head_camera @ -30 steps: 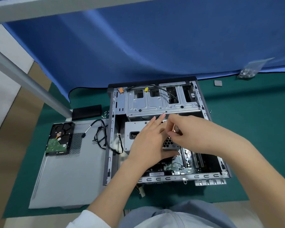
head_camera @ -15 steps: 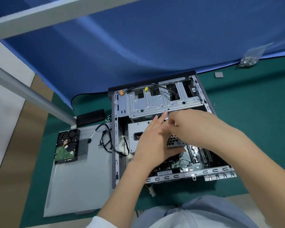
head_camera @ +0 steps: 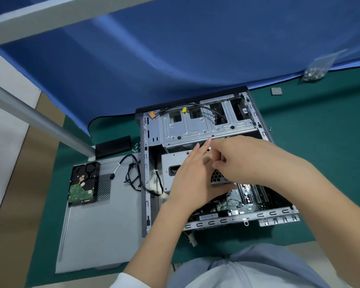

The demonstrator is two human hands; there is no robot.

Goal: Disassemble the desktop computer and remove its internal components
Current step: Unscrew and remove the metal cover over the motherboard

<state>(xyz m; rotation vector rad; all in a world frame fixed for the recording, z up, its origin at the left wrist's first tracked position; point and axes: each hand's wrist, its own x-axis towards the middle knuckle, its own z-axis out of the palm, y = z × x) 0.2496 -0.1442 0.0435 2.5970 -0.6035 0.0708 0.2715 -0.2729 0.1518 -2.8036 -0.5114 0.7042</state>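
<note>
A green mat under a blue cloth covers our counter [head_camera: 330, 142], and the computer case [head_camera: 145, 183] lies open on its side in the middle so we can reach straight down into it. Our left hand [head_camera: 192, 179] lies flat with straight fingers on the metal power supply box [head_camera: 170, 161], probably steadying it, while our right hand [head_camera: 239, 161] curls over it, pinching something too hidden to name. The hard drive [head_camera: 82, 185] is already out, parked on the removed side panel [head_camera: 104, 231] beside loose black cables [head_camera: 133, 173]; the green circuit board [head_camera: 233, 202] remains inside the bare steel frame.

Hard drive [head_camera: 83, 185] on side panel [head_camera: 100, 225], left of case [head_camera: 146, 163].
</note>
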